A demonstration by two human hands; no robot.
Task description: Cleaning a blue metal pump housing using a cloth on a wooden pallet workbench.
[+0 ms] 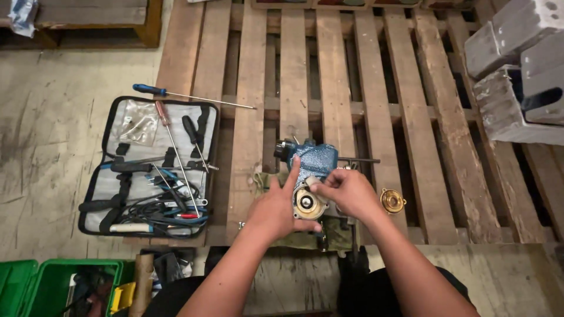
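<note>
Motor housing: blue speckled cast-metal motor housing (315,161) with a round brass-and-steel end face (307,203), lying on a camouflage cloth (305,238) on the wooden slatted pallet (252,88).
Right grip: right hand (346,192) is pinched, thumb and forefinger tips meeting at the upper rim of the round end face; whether a small part sits between them is too small to tell.
Left grip: left hand (276,206) steadies the housing without clasping it, palm against its left flank, forefinger stretched up along the blue casting.
Doing it well: judged from this, keep the left palm pressing so the housing cannot roll, and work the pinch squarely at the face, not at a slant.
Pose: both forearms come up from below, wrists bent inward, converging on the end face.
Right of housing: round brass cap (392,201) lies apart on a slat.
Left of housing: open grey zip tool pouch (150,167) with screwdrivers and cables; a blue-handled long screwdriver (188,96) above it.
Below-left of housing: green plastic crate (35,285) on the floor.
</note>
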